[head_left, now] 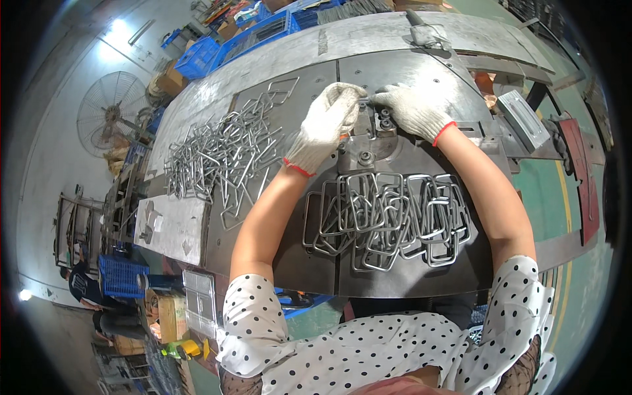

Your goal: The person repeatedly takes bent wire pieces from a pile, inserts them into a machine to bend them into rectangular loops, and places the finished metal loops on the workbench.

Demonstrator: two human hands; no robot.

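My left hand (327,120), in a white knit glove with a red cuff, is closed at the left side of a metal bending fixture (367,157). Whatever its fingers grip is hidden by the glove. From the other side, my right hand (416,110), gloved the same way, reaches to the bolts (386,120) of the fixture with its fingers drawn together; what they hold is too small to make out. Closer to me lies a pile of bent rectangular wire frames (388,217). Left of my left forearm spreads a larger heap of bent metal wire pieces (224,151).
The steel worktable (303,263) carries both piles. A tool with a dark handle (428,33) lies at its far edge. Blue crates (197,58) stand beyond the back left, and a ribbed metal block (523,120) sits on the right. A person (89,289) is far left, near a fan (112,113).
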